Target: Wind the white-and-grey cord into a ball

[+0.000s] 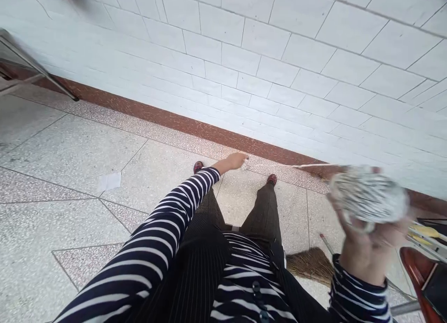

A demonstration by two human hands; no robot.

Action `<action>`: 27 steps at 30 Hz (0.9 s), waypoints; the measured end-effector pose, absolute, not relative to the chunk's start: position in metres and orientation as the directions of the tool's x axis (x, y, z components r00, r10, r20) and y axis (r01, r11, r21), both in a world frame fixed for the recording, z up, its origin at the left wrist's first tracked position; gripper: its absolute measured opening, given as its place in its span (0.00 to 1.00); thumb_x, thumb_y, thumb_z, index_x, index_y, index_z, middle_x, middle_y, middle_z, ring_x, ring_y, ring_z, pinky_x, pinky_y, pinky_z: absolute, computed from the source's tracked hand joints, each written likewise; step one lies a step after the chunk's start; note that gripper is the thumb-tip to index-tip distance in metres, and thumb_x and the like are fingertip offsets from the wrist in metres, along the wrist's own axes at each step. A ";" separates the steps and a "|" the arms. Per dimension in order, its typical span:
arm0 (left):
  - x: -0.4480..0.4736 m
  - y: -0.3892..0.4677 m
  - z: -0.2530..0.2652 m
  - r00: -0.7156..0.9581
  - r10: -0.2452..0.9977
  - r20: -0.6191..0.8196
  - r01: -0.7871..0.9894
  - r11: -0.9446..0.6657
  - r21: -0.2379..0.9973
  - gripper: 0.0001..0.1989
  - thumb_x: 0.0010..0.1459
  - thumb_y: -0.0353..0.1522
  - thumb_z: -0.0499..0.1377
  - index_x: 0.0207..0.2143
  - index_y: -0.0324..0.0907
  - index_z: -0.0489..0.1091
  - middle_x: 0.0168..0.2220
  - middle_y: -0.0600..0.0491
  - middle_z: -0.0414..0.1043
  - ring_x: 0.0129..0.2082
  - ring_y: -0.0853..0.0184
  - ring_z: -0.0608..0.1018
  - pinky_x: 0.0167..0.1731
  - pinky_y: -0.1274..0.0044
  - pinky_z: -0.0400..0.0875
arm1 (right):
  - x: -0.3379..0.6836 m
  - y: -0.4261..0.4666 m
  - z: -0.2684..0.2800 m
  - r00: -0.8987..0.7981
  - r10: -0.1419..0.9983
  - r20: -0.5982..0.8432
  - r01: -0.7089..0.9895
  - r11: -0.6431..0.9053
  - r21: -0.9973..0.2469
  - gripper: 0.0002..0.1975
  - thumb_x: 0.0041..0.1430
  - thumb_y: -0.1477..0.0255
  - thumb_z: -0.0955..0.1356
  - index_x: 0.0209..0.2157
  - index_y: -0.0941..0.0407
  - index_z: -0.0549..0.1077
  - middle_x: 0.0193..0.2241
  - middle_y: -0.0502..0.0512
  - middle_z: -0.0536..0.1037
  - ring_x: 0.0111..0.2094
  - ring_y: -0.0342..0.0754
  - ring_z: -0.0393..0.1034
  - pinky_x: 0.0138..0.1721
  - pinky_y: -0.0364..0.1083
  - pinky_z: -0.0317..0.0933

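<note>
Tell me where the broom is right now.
The broom lies on the floor at lower right of the head view, bristles just behind the person's right leg, below the right hand holding a ball of cord.

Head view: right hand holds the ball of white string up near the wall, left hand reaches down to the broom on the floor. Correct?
Not quite. In the head view the left hand reaches out toward the floor by the red-brown baseboard, at the string's end, not the broom, which lies behind the legs near the right side. The right hand does hold the ball of white string.
</note>
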State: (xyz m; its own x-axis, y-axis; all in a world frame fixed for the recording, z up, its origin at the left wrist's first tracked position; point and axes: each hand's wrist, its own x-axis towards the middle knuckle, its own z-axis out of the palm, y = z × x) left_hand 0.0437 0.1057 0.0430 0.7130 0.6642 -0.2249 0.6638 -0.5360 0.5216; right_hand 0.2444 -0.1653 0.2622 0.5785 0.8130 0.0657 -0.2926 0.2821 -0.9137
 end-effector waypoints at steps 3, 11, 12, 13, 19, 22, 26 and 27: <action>0.054 0.072 0.040 0.730 0.661 -0.174 0.545 -0.408 0.732 0.21 0.68 0.32 0.50 0.59 0.40 0.69 0.61 0.46 0.70 0.60 0.60 0.72 0.61 0.71 0.64 | 0.220 -0.132 0.222 0.329 0.926 -0.183 -0.409 -0.035 -0.912 0.24 0.34 0.70 0.77 0.40 0.47 0.81 0.51 0.53 0.78 0.52 0.60 0.72 0.38 0.54 0.75; 0.058 0.006 0.074 0.696 0.716 0.048 -0.185 0.115 0.976 0.16 0.62 0.39 0.61 0.46 0.38 0.78 0.46 0.46 0.80 0.47 0.61 0.80 0.50 0.72 0.71 | 0.191 -0.094 0.163 0.142 0.962 -0.231 -0.323 -0.176 -0.930 0.16 0.61 0.64 0.71 0.49 0.55 0.74 0.49 0.57 0.77 0.48 0.53 0.73 0.46 0.53 0.72; 0.053 0.002 0.072 0.700 0.714 0.019 -0.169 0.139 0.976 0.14 0.60 0.37 0.63 0.44 0.38 0.79 0.43 0.47 0.81 0.45 0.61 0.80 0.49 0.72 0.71 | 0.191 -0.095 0.163 0.138 0.963 -0.232 -0.318 -0.179 -0.931 0.17 0.64 0.63 0.70 0.51 0.56 0.73 0.50 0.58 0.76 0.48 0.52 0.73 0.47 0.54 0.71; 0.047 -0.001 0.068 0.697 0.717 -0.005 -0.139 0.141 0.980 0.13 0.58 0.37 0.64 0.41 0.38 0.80 0.40 0.49 0.81 0.43 0.62 0.80 0.48 0.73 0.71 | 0.191 -0.097 0.164 0.136 0.963 -0.232 -0.315 -0.180 -0.932 0.17 0.65 0.63 0.69 0.51 0.57 0.73 0.51 0.59 0.75 0.48 0.51 0.73 0.48 0.54 0.71; 0.015 -0.003 0.030 0.630 0.777 -0.002 0.232 -0.186 0.955 0.11 0.63 0.34 0.59 0.31 0.42 0.79 0.37 0.54 0.81 0.41 0.65 0.79 0.57 0.71 0.63 | 0.210 -0.113 0.177 0.194 0.952 -0.238 -0.375 -0.152 -0.914 0.19 0.44 0.68 0.74 0.41 0.49 0.78 0.48 0.53 0.80 0.50 0.59 0.74 0.47 0.60 0.73; 0.009 0.004 0.019 0.626 0.779 -0.020 0.377 -0.280 0.883 0.13 0.66 0.33 0.55 0.35 0.42 0.78 0.41 0.53 0.82 0.44 0.64 0.79 0.61 0.69 0.59 | 0.224 -0.124 0.196 0.269 0.941 -0.205 -0.414 -0.079 -0.907 0.24 0.40 0.71 0.73 0.44 0.50 0.78 0.49 0.55 0.79 0.50 0.58 0.74 0.48 0.59 0.73; 0.010 0.021 0.018 0.668 0.744 0.020 0.461 -0.434 0.774 0.12 0.68 0.34 0.54 0.40 0.42 0.77 0.45 0.50 0.80 0.48 0.64 0.79 0.66 0.65 0.50 | 0.228 -0.141 0.226 0.357 0.932 -0.063 -0.377 0.082 -0.923 0.26 0.42 0.73 0.72 0.47 0.50 0.77 0.52 0.55 0.77 0.54 0.56 0.72 0.47 0.54 0.74; 0.010 0.026 0.019 0.676 0.737 0.025 0.479 -0.465 0.744 0.11 0.68 0.34 0.54 0.40 0.42 0.77 0.45 0.50 0.80 0.48 0.64 0.78 0.66 0.65 0.49 | 0.227 -0.144 0.233 0.379 0.925 -0.031 -0.380 0.125 -0.916 0.26 0.42 0.73 0.72 0.47 0.50 0.77 0.52 0.56 0.77 0.54 0.56 0.72 0.46 0.53 0.75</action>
State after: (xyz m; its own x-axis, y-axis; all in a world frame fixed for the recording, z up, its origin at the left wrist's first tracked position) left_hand 0.0105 0.0260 0.0191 0.6756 0.7368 0.0253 0.4793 -0.4651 0.7443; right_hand 0.2266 -0.1445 0.2326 0.3791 0.9248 -0.0312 -0.3803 0.1249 -0.9164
